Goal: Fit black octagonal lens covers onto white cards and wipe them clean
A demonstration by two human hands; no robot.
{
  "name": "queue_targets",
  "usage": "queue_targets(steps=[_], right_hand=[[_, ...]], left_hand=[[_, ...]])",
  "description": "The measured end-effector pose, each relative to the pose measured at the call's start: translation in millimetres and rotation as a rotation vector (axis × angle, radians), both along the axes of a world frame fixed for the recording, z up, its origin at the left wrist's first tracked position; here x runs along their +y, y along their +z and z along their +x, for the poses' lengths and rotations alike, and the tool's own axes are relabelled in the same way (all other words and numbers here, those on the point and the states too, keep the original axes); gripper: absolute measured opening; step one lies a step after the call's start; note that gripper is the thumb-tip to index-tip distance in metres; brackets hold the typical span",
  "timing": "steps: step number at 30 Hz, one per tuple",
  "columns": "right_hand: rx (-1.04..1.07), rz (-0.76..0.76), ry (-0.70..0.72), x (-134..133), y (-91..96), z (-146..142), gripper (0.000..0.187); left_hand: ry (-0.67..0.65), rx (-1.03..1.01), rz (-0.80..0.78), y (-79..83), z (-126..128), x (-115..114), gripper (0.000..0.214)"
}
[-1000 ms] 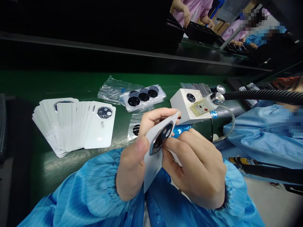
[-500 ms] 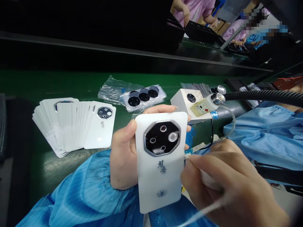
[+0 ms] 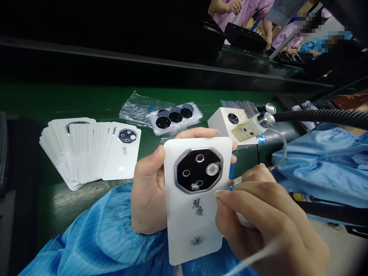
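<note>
Left hand (image 3: pixel 146 195) curls around the white phone back cover (image 3: pixel 195 226), thumb on its left edge and fingertips over the top. It holds the cover upright in front of me with the black camera window (image 3: pixel 199 170) facing me. Right hand (image 3: pixel 267 218) is closed, thumb tip against the cover's right edge, pinching a thin white strip (image 3: pixel 255 255) that trails off blurred below it. To do this well, I judge, I should grip only the edges, leave the glass untouched, and draw the strip slowly so the cover does not flex. Left of my left hand a fanned stack of covers (image 3: pixel 86 153) lies on the green counter (image 3: pixel 94 99). Beyond my hands sit a bag of lens pieces (image 3: pixel 172 117) and a white box (image 3: pixel 227 124).
</note>
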State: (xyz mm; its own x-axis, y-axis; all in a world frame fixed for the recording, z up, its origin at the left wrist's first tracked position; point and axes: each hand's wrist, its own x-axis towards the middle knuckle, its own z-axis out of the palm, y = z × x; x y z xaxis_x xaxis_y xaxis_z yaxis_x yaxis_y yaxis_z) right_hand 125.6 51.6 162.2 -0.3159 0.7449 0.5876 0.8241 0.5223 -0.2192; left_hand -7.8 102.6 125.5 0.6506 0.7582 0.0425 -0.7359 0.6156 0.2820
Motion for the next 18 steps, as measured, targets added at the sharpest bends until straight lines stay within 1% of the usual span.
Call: queue_targets(steps=[2, 3, 6, 9, 14, 18], right_hand=[[0.108, -0.015, -0.039, -0.5, -7.3, -6.7, 0.011], [0.111, -0.014, -0.044, -0.9, -10.7, -8.5, 0.011], [0.016, 0.011, -0.023, -1.0, -17.4, -8.1, 0.008], [-0.032, 0.027, 0.012, 1.5, -17.5, -4.5, 0.008], [-0.052, -0.011, 0.057, 7.5, -13.1, -4.7, 0.010], [-0.060, -0.020, 0.037, 8.5, -15.3, -8.2, 0.010]], left_hand=[[0.000, 0.001, 0.005, -0.3, -0.7, -0.5, 0.040], [0.001, 0.006, 0.003, -0.3, -0.8, -0.8, 0.040], [0.022, 0.019, 0.016, 0.2, -0.3, -1.7, 0.039], [0.030, 0.049, 0.036, 1.9, 0.2, -2.7, 0.036], [0.063, 0.127, 0.036, 3.4, -1.5, -5.5, 0.036], [0.089, 0.249, 0.114, 1.7, -4.0, -7.2, 0.039]])
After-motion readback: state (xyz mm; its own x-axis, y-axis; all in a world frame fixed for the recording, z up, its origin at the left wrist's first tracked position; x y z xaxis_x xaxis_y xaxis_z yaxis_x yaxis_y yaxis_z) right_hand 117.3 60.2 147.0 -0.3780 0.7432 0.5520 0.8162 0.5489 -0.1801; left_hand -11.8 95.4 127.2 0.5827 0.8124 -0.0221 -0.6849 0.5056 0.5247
